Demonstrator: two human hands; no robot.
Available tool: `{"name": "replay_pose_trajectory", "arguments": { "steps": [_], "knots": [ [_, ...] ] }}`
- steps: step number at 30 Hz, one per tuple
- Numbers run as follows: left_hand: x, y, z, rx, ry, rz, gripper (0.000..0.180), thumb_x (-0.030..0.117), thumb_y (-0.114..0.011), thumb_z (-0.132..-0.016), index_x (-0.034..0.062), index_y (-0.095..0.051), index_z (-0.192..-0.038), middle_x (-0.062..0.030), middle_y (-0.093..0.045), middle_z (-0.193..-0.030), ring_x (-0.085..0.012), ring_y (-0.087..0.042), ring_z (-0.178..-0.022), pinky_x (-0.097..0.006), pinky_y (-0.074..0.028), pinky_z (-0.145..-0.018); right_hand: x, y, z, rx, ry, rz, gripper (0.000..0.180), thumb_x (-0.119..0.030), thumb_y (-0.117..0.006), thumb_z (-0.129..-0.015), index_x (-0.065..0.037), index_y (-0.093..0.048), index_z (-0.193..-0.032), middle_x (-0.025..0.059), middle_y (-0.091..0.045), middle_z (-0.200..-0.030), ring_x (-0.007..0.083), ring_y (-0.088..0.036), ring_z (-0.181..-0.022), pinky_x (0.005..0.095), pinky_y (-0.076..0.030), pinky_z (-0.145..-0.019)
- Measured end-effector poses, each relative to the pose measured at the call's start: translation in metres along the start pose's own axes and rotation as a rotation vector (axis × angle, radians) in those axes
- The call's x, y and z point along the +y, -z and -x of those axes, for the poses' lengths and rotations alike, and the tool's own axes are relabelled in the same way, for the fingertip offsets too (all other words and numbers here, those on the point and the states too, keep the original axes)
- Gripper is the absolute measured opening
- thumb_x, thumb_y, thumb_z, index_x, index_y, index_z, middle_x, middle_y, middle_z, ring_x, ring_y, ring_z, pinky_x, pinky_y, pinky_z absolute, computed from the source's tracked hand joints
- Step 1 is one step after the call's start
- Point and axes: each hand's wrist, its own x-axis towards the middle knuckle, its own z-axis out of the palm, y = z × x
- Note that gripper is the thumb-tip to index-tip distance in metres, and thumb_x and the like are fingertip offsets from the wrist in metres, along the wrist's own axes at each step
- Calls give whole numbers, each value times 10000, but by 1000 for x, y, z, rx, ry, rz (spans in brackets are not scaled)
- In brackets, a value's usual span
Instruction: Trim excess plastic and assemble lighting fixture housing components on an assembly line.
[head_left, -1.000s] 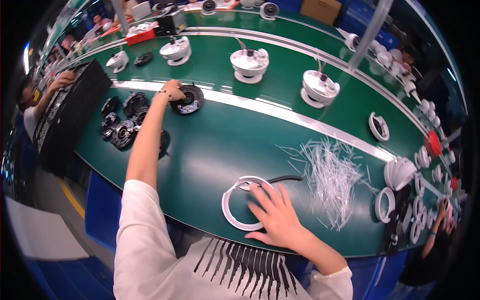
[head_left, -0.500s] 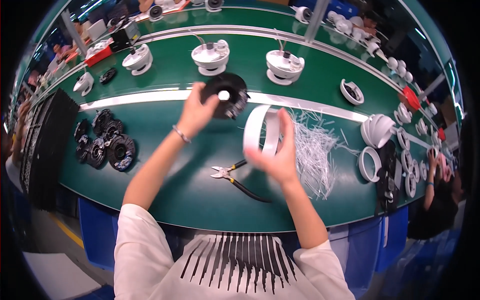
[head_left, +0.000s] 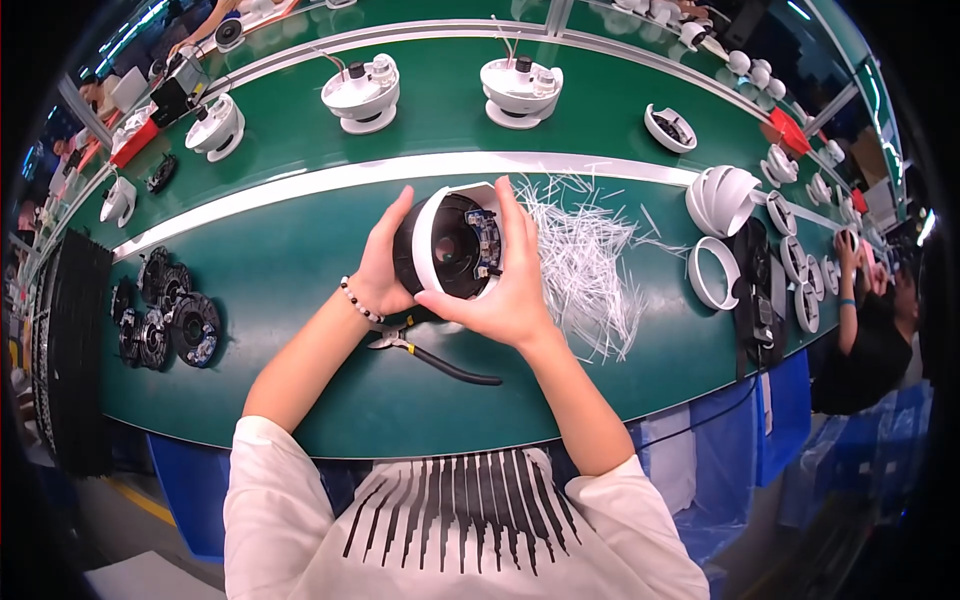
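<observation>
Above the middle of the table my two hands hold a black camera module and a white ring together. My left hand is closed on the round black camera module, gripping its left side. On the right, my right hand grips the white plastic ring, thumb at its lower rim and fingers along the far side. The ring surrounds the module, whose lens and blue circuit board show through the opening. Whether it is fully seated cannot be told. Just below my hands lie diagonal cutters with black and yellow handles, partly hidden.
Several black modules lie at the left beside a black rack. White strips are heaped right of my hands. Farther right are stacked white shells and a loose ring. White camera housings stand on the green conveyor.
My hands have come together: the black module moved right and down from the left, and the white ring now surrounds it. The whole view has shifted slightly.
</observation>
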Motion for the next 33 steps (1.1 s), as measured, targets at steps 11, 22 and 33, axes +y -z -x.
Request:
{"name": "replay_pose_trajectory", "arguments": {
  "steps": [11,22,33],
  "knots": [
    [-14,10,-2,24,-159,-1,497,421,-299,-865,35,-475,-1123,-96,-535,-1066,-211,-517,-968,-340,-421,-853,-10,-10,4,-20,87,215,1065,-382,-781,-457,31,-236,-1273,271,-232,-1306,392,-250,-1191,462,-246,-962],
    [-8,16,3,-19,6,-48,777,653,-221,-798,36,-342,-1254,-126,-419,-1232,-249,-429,-1115,-397,-349,-949,-3,2,-2,-166,89,143,1087,-393,-783,-421,27,-245,-1268,213,-291,-1288,366,-299,-1160,436,-284,-952],
    [-14,7,0,19,-124,65,380,244,-454,-759,2,-504,-1048,-109,-570,-979,-208,-561,-875,-332,-463,-799,2,-13,1,-46,109,235,1101,-390,-757,-449,19,-177,-1291,213,-253,-1316,405,-257,-1193,469,-257,-936]
  ]
}}
